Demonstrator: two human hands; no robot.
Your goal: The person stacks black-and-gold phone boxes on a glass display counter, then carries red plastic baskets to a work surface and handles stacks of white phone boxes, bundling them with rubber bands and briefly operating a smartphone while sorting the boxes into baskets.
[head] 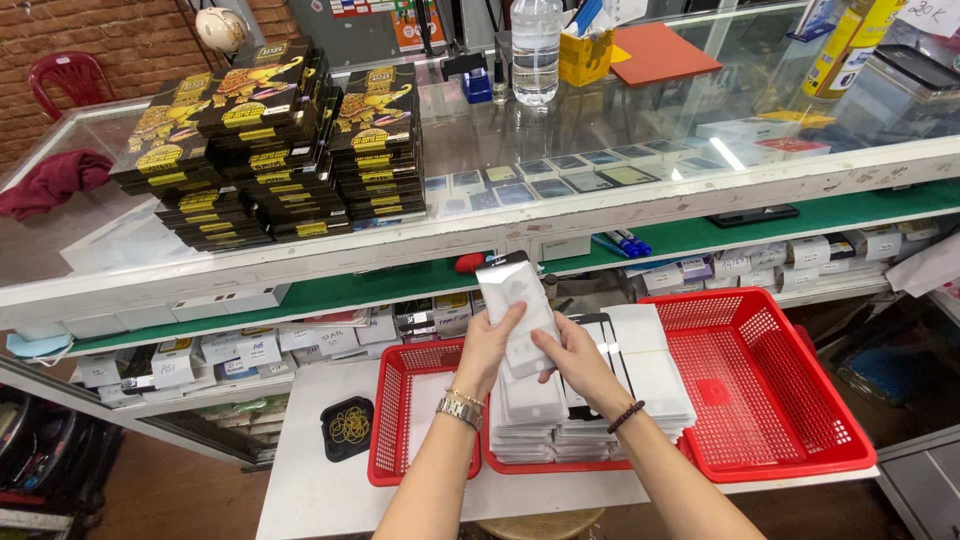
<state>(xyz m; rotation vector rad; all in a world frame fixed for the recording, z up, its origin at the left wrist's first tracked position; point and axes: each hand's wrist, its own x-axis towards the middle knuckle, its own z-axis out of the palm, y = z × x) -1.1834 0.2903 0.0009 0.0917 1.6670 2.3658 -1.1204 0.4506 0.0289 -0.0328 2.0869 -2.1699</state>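
Both hands, left hand (487, 345) and right hand (572, 358), I log as closed on one white packet (517, 305), raised above stacked packets (560, 420) between red baskets (790, 400). Risk, my judgement: slick sleeve slipping, toppling stacks.

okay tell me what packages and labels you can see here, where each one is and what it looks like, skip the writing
White packet: flat, translucent, held up in left hand and right hand.
White packet stacks: below the hands, in a red basket.
Black boxes: flat, gold pictures, yellow labels, stacked on the glass counter, left.
Small white boxes: labelled, rowed on the low shelf.
Yellow can: counter, top right.
Bottle: clear, counter's back.
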